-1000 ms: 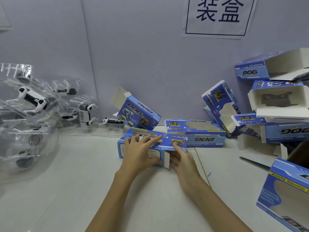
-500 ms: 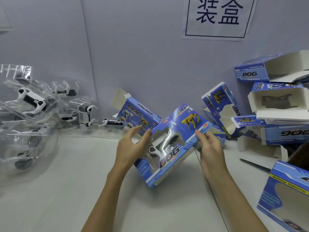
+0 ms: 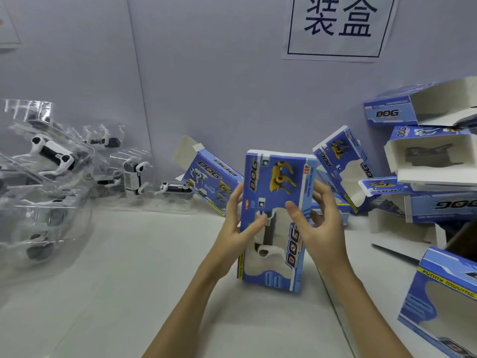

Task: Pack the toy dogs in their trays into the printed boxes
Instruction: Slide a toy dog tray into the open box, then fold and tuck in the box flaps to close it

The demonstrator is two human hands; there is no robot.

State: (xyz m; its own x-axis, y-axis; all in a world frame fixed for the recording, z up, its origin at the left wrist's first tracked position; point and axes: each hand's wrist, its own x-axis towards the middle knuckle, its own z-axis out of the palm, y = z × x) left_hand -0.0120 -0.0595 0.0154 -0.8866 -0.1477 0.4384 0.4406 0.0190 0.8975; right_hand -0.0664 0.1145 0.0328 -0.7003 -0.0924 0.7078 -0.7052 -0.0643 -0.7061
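One printed box looks packed: a white toy dog shows through its window, and the box stands on end over the middle of the white table, held between both hands. Much seems left. At the far left, a heap of clear trays with dogs waits unpacked, and at the right a pile of open empty boxes leans against the wall, with another windowed box at the near right. The left hand grips the box's left edge, thumb on the front face. The right hand holds the right edge, thumb across the front and fingers curled behind.
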